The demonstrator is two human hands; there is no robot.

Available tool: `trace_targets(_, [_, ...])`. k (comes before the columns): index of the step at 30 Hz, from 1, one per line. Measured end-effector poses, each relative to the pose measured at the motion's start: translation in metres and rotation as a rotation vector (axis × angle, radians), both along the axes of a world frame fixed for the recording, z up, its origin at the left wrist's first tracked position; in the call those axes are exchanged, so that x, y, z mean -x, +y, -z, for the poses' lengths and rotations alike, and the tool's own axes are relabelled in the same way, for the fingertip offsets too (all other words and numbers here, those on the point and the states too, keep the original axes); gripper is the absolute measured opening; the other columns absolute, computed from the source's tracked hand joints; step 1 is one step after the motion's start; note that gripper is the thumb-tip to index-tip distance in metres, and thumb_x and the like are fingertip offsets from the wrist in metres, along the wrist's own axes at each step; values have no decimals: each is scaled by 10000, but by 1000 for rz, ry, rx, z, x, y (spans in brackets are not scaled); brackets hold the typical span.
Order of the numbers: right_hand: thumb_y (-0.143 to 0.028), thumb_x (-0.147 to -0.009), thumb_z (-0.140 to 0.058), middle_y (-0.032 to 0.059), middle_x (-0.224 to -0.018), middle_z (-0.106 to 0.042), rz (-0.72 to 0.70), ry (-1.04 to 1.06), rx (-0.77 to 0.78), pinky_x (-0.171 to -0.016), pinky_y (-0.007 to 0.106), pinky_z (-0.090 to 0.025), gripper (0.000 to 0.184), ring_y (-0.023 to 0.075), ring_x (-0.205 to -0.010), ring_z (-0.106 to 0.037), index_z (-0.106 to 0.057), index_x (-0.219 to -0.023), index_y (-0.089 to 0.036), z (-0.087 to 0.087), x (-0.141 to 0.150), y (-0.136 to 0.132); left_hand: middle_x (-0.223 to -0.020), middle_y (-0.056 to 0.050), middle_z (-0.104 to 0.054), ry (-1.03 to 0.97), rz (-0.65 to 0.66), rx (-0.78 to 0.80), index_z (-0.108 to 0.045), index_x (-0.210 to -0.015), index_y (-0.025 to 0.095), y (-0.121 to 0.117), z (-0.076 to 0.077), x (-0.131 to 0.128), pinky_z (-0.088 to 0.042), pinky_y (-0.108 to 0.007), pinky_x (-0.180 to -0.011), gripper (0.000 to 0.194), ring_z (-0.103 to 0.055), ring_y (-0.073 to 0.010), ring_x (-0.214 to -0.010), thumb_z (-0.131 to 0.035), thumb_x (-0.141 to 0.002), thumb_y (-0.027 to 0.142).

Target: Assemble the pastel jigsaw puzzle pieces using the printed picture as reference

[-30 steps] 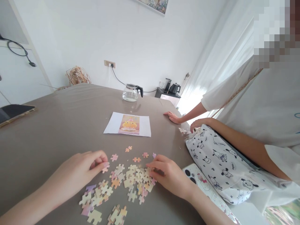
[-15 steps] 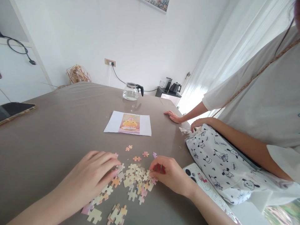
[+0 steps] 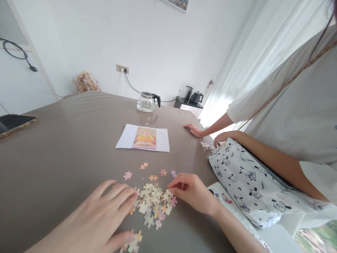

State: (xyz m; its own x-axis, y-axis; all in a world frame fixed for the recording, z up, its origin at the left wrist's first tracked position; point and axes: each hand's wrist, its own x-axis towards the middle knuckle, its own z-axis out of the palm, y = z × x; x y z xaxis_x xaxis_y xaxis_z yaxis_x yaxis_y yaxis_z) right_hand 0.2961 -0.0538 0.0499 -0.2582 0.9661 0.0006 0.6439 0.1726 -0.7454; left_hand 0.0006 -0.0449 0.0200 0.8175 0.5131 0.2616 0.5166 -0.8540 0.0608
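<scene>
Toward the near edge of the table [image 3: 79,154], puzzle pieces [image 3: 149,199] lie heaped. Left hand [image 3: 106,211]: fingers apart over some; dragging could scatter them. Right hand [image 3: 194,194]: at the heap's side, grip state cannot be told; careless pulling could spill neighbours.

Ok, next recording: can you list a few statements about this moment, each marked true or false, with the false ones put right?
1. The left hand is spread over puzzle pieces. True.
2. The right hand has its fingertips at the edge of the pile. True.
3. The printed sheet lies under the right hand. False: it lies on the table, beyond both hands.
4. The glass pot stands farther back than the sheet. True.
5. Both of the other person's hands are on the table. False: one is at the patterned bag.
</scene>
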Motion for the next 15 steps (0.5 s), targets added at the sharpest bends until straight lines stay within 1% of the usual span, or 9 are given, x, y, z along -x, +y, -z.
trace_targets(1, [-168, -861, -638, -1, -821, -706, 8, -14, -42, -623, 225, -469, 120, 122, -652, -596, -747, -853, -217, -4, -2, 0, -1146, 13, -683, 13, 0, 7, -652, -1105, 312, 0, -1, 0, -435, -404, -934, 322, -637, -243, -1002, -596, -904, 558])
trace_targets(3, [-168, -901, -600, 9, -871, -697, 29, -91, -179, -636, 232, -473, 139, 124, -673, -598, -730, -899, -219, -13, -6, -2, -1117, 30, -680, 37, -25, 13, -642, -1081, 321, 1, -4, -1, -434, -380, -875, 200, -636, -223, -962, -541, -957, 441])
trace_targets(4, [-163, -923, -574, 20, -891, -690, 26, -160, -268, -643, 240, -474, 155, 133, -696, -603, -720, -923, -215, -17, -9, -3, -1108, 31, -680, 38, -41, 0, -634, -1072, 316, 3, -5, -1, -430, -374, -837, 180, -634, -222, -945, -504, -974, 393])
trace_targets(6, [-141, -968, -495, 53, -896, -675, -27, -358, -462, -647, 264, -469, 214, 164, -751, -607, -701, -947, -194, -20, -15, -6, -1103, 20, -680, 26, -67, -37, -611, -1096, 296, 6, -5, -1, -417, -365, -777, 195, -632, -225, -920, -463, -987, 362])
trace_targets(8, [-98, -993, -403, 82, -862, -663, -130, -577, -645, -614, 288, -453, 301, 193, -762, -595, -691, -938, -166, -17, -20, -11, -1085, 17, -685, 5, -70, -74, -599, -1118, 288, 8, -2, -2, -403, -360, -757, 207, -632, -221, -900, -452, -990, 357])
trace_targets(10, [-55, -994, -348, 92, -805, -650, -225, -735, -785, -553, 302, -425, 355, 201, -703, -572, -686, -923, -138, -9, -24, -17, -1043, 16, -693, -15, -78, -98, -610, -1085, 282, 8, 4, -4, -381, -368, -766, 227, -628, -217, -889, -402, -1003, 321])
trace_targets(12, [-39, -992, -346, 87, -765, -638, -288, -796, -843, -517, 305, -414, 351, 197, -655, -559, -683, -927, -115, 0, -27, -23, -1024, 6, -697, -39, -99, -128, -627, -1017, 269, 8, 13, -4, -349, -391, -782, 302, -619, -233, -906, -325, -1010, 269])
trace_targets(15, [-47, -1007, -345, 79, -768, -639, -320, -787, -800, -556, 288, -453, 341, 186, -678, -583, -675, -952, -111, 7, -30, -29, -1019, 0, -692, -87, -123, -159, -634, -978, 258, 10, 22, -5, -320, -400, -798, 336, -613, -243, -930, -300, -1006, 252])
